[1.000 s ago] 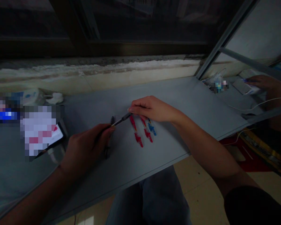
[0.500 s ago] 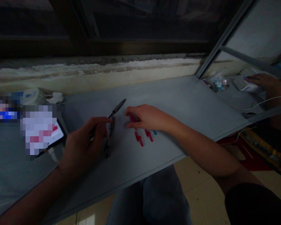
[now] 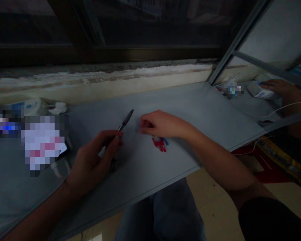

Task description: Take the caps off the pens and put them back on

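Observation:
My left hand (image 3: 92,157) is shut around a slim black pen (image 3: 125,120), whose tip points up and away from me. Under that hand lies a dark slender tool (image 3: 112,165), mostly hidden. My right hand (image 3: 159,125) rests on the grey board (image 3: 180,100) with its fingers curled, and a bit of red shows beneath them, likely a red clip. Just below that hand, a red clip (image 3: 159,144) and a blue clip (image 3: 165,141) lie together, partly overlapped.
A phone (image 3: 64,147) lies at the left under a blurred patch, near a white roll (image 3: 32,107). At the right, another person's hand (image 3: 277,86) rests on a white object beside a white cable (image 3: 266,112). The board's front edge drops to a tiled floor.
My right hand has slid toward the clips, and one red clip no longer lies at its earlier spot. The pen has tilted more upright in my left hand.

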`<state>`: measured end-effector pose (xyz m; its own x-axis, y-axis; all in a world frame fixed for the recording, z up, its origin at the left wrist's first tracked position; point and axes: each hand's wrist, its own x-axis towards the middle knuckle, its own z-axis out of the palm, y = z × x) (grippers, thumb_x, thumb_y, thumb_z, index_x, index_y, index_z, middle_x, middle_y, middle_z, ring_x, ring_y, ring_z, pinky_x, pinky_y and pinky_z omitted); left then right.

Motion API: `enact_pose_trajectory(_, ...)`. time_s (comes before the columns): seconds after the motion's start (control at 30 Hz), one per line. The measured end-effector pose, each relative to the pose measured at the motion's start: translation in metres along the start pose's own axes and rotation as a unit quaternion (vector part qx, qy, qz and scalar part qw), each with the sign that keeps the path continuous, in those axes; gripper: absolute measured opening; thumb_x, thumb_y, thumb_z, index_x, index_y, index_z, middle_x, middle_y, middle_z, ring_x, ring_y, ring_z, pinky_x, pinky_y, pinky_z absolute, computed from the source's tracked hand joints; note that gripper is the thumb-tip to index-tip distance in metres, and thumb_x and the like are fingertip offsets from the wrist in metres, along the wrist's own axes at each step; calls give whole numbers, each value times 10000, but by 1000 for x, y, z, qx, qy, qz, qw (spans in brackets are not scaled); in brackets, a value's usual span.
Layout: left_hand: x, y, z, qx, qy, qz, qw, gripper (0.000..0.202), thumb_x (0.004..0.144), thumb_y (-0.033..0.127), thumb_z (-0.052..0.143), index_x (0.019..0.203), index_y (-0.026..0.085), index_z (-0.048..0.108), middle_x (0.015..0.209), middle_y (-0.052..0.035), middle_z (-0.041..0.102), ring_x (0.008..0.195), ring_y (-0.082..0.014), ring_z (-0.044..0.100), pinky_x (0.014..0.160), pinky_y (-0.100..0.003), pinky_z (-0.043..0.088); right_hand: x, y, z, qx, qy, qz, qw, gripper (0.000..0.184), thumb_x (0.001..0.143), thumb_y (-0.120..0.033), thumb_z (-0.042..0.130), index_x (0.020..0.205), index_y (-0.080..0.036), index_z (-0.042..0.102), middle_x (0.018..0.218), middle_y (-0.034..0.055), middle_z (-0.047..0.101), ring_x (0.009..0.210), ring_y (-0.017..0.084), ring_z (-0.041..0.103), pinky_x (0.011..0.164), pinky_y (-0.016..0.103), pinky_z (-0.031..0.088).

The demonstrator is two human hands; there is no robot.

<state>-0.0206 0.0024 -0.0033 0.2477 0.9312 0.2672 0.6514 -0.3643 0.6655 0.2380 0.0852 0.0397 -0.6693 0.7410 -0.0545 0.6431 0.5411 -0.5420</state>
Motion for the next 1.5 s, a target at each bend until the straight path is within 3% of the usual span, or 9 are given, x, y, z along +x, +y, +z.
enact_pose_trajectory(0.2, -3, 8, -4, 14, -71, 120, 990, 304, 978, 335, 610, 1276, 274, 622, 1147, -41, 778, 996, -215, 759, 844, -299, 612, 3, -7, 0, 218, -19, -22, 976, 576, 983, -657, 548, 745, -139, 627, 655, -5, 593, 614, 101, 530, 627, 254, 367)
enact_pose_trajectory(0.3, -3, 12, -3, 9, -116, 165, 979, 418, 976, 327, 633, 1390, 299, 580, 1267, -72, 743, 1113, -230, 744, 949, -330, 611, 5, -5, 3, 272, -43, -22, 961, 589, 959, -666, 582, 700, -139, 610, 597, -22, 567, 537, 79, 490, 568, 242, 359)
enact_pose_trajectory(0.4, -2, 7, 0, 17, -139, 197, 970, 440, 988, 341, 667, 1418, 310, 580, 1283, -77, 737, 1137, -230, 744, 960, -333, 623, 5, -5, 2, 310, -67, -24, 948, 532, 926, -622, 662, 714, -137, 617, 581, -40, 566, 500, 65, 467, 533, 227, 355)
enact_pose_trajectory(0.6, -1, -4, 7, 12, -151, 244, 958, 224, 1007, 357, 675, 1215, 271, 669, 1248, -55, 771, 1218, -238, 705, 969, -363, 637, 3, -10, 2, 299, -74, -5, 951, 467, 924, -510, 720, 672, -134, 600, 545, -61, 546, 457, 45, 433, 505, 214, 335)
enact_pose_trajectory(0.77, 1, 2, 8, 8, -148, 269, 952, 71, 1033, 262, 634, 1094, 254, 670, 1079, -32, 783, 1047, -188, 728, 891, -296, 625, 4, -12, 3, 281, -98, 0, 955, 426, 963, -450, 693, 696, -122, 638, 550, -52, 572, 461, 50, 463, 517, 217, 351)
enact_pose_trajectory(0.93, 1, 2, 9, -6, -169, 274, 947, 58, 1032, 261, 642, 1080, 231, 655, 1077, -39, 764, 1019, -180, 723, 871, -279, 603, 2, -18, 0, 262, -104, 6, 959, 426, 979, -384, 689, 650, -123, 621, 500, -68, 539, 436, 39, 435, 531, 211, 361)
enact_pose_trajectory(1.2, -2, 7, 4, 20, -153, 284, 946, 197, 1035, 417, 642, 1122, 241, 622, 1016, -42, 731, 963, -199, 712, 797, -272, 586, 0, -19, 3, 252, -77, 31, 964, 449, 968, -486, 681, 698, -135, 607, 549, -52, 581, 470, 50, 523, 574, 206, 398)
enact_pose_trajectory(1.37, -1, 5, 6, 19, -159, 282, 946, 81, 1064, 321, 601, 1086, 244, 609, 967, -17, 718, 935, -174, 704, 799, -251, 570, 0, -18, 5, 208, -62, 43, 975, 493, 955, -550, 665, 695, -135, 609, 586, -17, 621, 479, 63, 543, 561, 218, 391)
enact_pose_trajectory(1.5, 0, 4, 8, 12, -162, 267, 950, 102, 1044, 321, 637, 1086, 231, 614, 978, -25, 704, 911, -171, 698, 777, -255, 563, 1, -15, 7, 200, -11, 38, 979, 527, 949, -601, 643, 702, -137, 615, 607, -1, 647, 503, 68, 557, 560, 222, 384)
